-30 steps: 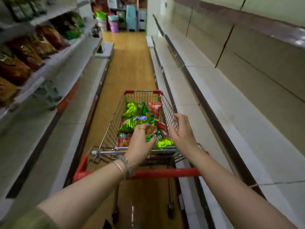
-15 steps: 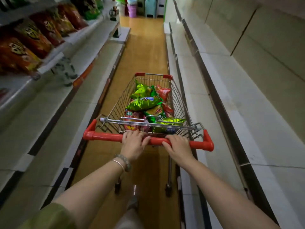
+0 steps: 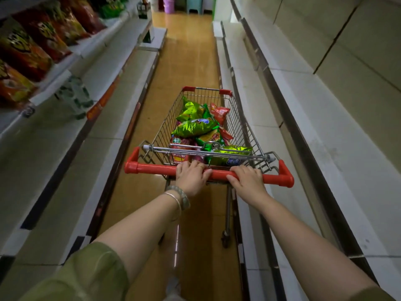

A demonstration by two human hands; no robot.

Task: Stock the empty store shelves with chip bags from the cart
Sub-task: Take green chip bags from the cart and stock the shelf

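Observation:
A wire shopping cart (image 3: 240, 118) with a red handle bar (image 3: 152, 168) stands in the aisle ahead of me. Inside lie several chip bags, green ones (image 3: 195, 128) on top and red ones (image 3: 219, 111) among them. My left hand (image 3: 192, 177) grips the handle near its middle, fingers curled over the bar. My right hand (image 3: 247, 181) grips the same bar a little to the right. Bare white shelves (image 3: 303, 88) run along the right side of the aisle.
On the left, upper shelves hold rows of red and orange chip bags (image 3: 28, 51); the lower left shelves (image 3: 43, 148) are bare. A wooden floor (image 3: 186, 51) runs ahead to plastic bins (image 3: 169, 5) at the aisle's far end.
My hands left the bags inside the cart and took hold of the red handle. The cart now sits farther ahead of me down the aisle.

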